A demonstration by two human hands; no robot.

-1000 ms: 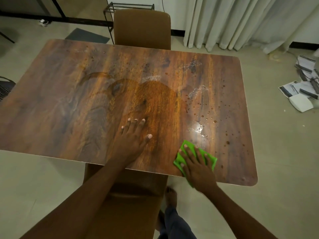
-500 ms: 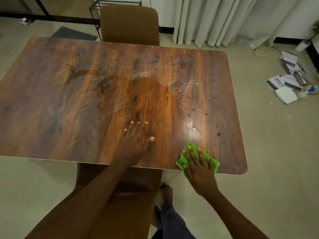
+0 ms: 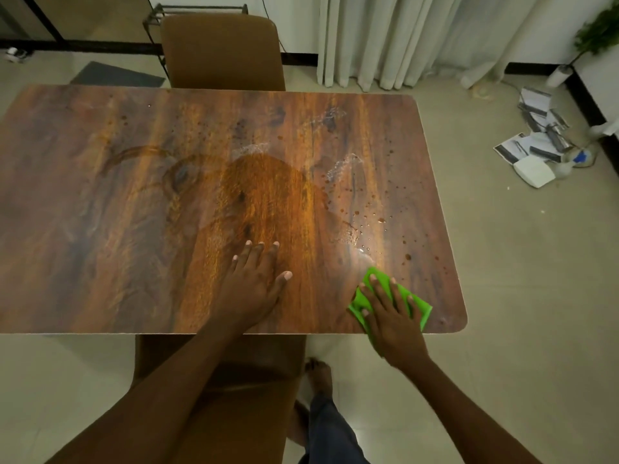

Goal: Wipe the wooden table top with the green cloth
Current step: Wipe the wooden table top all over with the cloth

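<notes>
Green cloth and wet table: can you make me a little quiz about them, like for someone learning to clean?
1. Which hand presses the green cloth on the wooden table top?
2. True or false: the left hand lies flat on the bare wood.
3. Most droplets lie: A) on the table's right part, B) along its left edge, C) under the left hand.
Key: 1 the right hand; 2 true; 3 A.

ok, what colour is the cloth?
Bright green cloth, under the right hand; head view.
</notes>
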